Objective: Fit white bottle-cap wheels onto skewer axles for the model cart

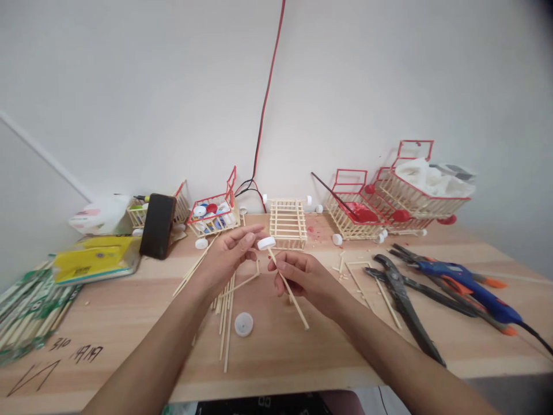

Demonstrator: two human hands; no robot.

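My right hand (302,275) pinches a thin wooden stick (288,288) partway along its length, fingers closed round it. The stick's long axis runs diagonally: upper end far and left, lower end near and right, hanging free above the table (129,311). A white bottle cap (266,243) sits on the stick's upper end, flat face tilted up. My left hand (228,256) closes thumb and fingertips on the cap's left side, above the middle of the table. How the cap joins the stick is hidden under the cap and my fingertips; I cannot tell whether it is fixed.

Below the left hand, loose sticks (227,314) lie mostly pointing near to far, partly covered by my wrist. A second white cap (243,324) lies flat on the table, just near of the hands.

Just beyond the hands stands an unpainted stick cart (288,222) with small white caps at its far axle. Left of it is a red-rimmed cart (211,214) full of coloured caps. To the far right stand red-trimmed carts (389,199), their contents hard to make out. On the right lie pliers (401,294) and a blue glue gun (466,282), its cord cut off at the frame edge. On the left lie a yellow packet (97,259) and a dark block (158,225). A red cable (268,98) runs up the wall.
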